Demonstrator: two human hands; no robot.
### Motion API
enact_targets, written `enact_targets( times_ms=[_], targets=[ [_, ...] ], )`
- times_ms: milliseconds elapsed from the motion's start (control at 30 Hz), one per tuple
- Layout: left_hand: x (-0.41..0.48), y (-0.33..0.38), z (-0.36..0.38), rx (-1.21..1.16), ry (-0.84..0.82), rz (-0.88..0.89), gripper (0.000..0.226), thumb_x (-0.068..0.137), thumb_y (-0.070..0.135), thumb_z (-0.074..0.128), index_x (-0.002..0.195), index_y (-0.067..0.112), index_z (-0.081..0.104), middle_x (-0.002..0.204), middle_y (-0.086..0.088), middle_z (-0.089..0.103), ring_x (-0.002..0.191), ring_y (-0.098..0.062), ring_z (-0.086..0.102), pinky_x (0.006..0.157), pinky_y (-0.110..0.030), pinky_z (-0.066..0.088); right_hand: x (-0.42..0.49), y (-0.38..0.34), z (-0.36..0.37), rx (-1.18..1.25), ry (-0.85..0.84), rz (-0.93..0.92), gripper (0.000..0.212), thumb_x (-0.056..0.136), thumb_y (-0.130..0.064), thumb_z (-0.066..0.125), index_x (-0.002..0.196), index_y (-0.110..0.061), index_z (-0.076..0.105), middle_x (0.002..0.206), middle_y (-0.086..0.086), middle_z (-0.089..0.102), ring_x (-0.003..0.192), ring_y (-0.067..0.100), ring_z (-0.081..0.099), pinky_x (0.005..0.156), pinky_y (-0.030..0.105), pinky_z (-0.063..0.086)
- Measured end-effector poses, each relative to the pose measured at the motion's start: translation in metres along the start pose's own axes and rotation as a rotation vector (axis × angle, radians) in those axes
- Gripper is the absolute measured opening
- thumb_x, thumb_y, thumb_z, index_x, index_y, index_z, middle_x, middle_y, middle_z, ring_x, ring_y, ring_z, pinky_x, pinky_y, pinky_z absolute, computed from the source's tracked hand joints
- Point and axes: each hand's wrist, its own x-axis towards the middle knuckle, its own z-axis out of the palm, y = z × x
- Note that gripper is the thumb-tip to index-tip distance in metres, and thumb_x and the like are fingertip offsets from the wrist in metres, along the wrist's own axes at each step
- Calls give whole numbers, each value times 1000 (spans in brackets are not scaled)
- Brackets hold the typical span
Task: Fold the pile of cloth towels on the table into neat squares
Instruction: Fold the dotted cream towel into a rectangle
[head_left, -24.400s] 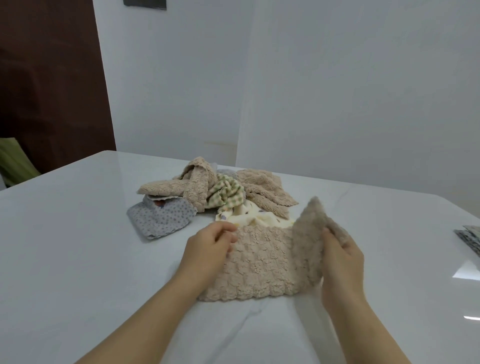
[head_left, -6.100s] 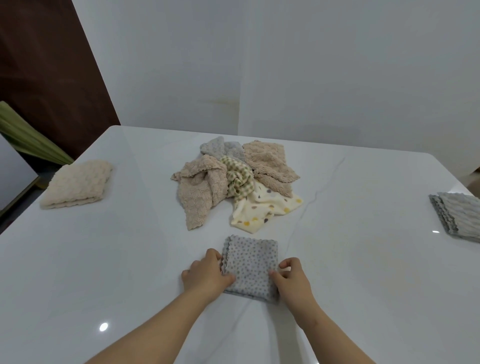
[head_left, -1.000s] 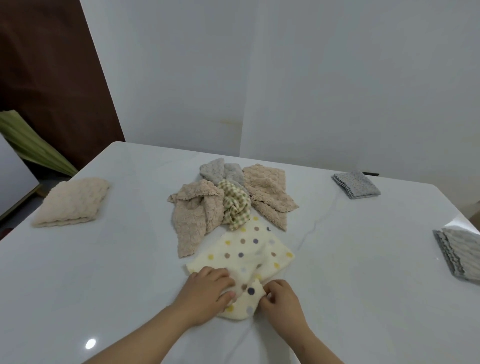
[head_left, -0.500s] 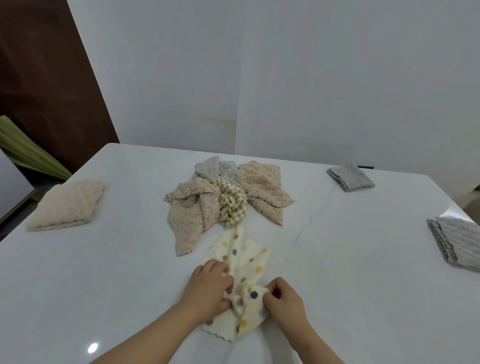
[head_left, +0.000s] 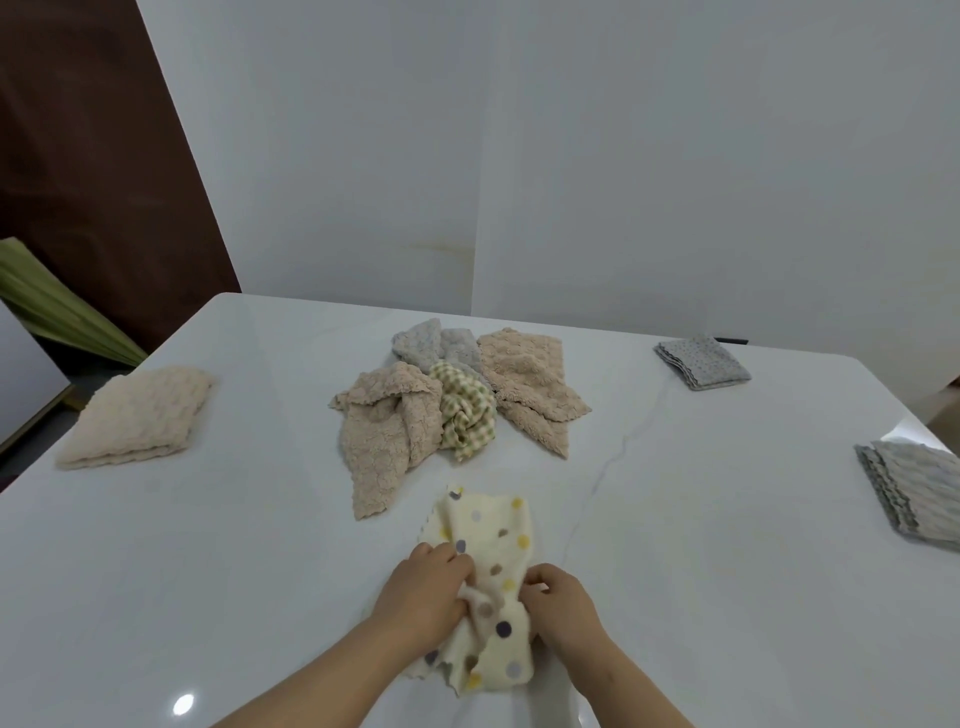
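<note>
A cream towel with coloured dots (head_left: 488, 540) lies bunched and narrow on the white table (head_left: 234, 545), close to the near edge. My left hand (head_left: 423, 597) grips its left side with curled fingers. Opposite it, my right hand (head_left: 558, 597) pinches the right side. Behind it sits the pile of unfolded towels: a beige one (head_left: 382, 436), a green checked one (head_left: 465, 415), another beige one (head_left: 530, 384) and a grey one (head_left: 436, 345). The pile lies apart from the dotted towel.
A folded beige towel (head_left: 137, 415) lies at the table's left. A folded grey dotted towel (head_left: 701, 361) sits at the far right, and a folded grey striped one (head_left: 914, 493) lies by the right edge. White walls stand behind the table.
Both hands have pulled the dotted towel nearer and away from the pile. It lay spread flat a second ago and is now gathered into a narrow bunch.
</note>
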Motion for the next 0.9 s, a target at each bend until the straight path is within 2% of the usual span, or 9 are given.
enact_targets(
  times_ms=[133,233,300,367,433,467,533,700,900],
  targets=[
    [0,-1,3,13,20,3,25,93,24,43,116,17,51,123,-1,49,115,-21,39,92,-28,37,7,-1,6,-154,-33,3,15,79,-28,48,87,-39,54,89,-11,64,93,16,59,95,37,45],
    [2,-1,4,3,24,-5,23,92,19,42,111,12,53,120,-3,50,113,-22,40,91,-28,37,8,-5,11,-168,-56,24,27,66,-47,49,92,-46,46,93,-14,64,102,16,59,98,42,43],
    [3,-2,4,-13,24,-2,22,91,17,42,108,10,54,118,-4,51,112,-21,41,90,-26,36,12,-5,15,-132,-73,27,34,60,-47,46,92,-37,53,94,-11,65,99,17,60,98,44,43],
    [4,-2,5,-30,22,2,21,90,17,43,107,10,55,117,-4,52,111,-21,41,90,-24,35,13,-5,15,-85,-96,13,33,64,-38,47,91,-23,58,95,-5,67,95,20,62,95,43,45],
    [4,-1,5,-41,24,9,21,90,19,45,107,11,55,118,-3,52,111,-21,42,90,-24,35,11,-9,13,-42,-122,9,18,73,-23,52,85,-9,57,89,4,65,84,22,61,82,35,49],
    [4,-1,5,-40,28,13,22,91,19,44,108,11,55,118,-3,52,112,-21,42,91,-24,35,10,-10,12,-21,-130,3,7,77,-13,53,79,-7,54,82,6,60,76,21,56,72,31,46],
    [4,-1,5,-40,34,18,22,93,20,43,110,11,55,118,-4,52,113,-22,42,92,-24,34,7,-12,8,40,-129,1,9,78,-3,53,72,-9,50,71,4,50,67,17,46,62,25,38],
    [6,-1,4,-70,28,9,26,90,27,49,114,17,54,120,-1,51,114,-21,41,92,-25,34,2,-18,-2,225,-56,55,18,73,-10,52,69,-13,34,66,2,38,62,17,38,55,24,31],
    [7,2,6,-45,55,-24,28,92,34,47,116,21,52,121,2,50,115,-20,42,89,-25,35,8,-14,-18,417,9,67,16,83,-6,46,71,-11,37,69,4,36,63,18,33,57,28,28]
  ],
)
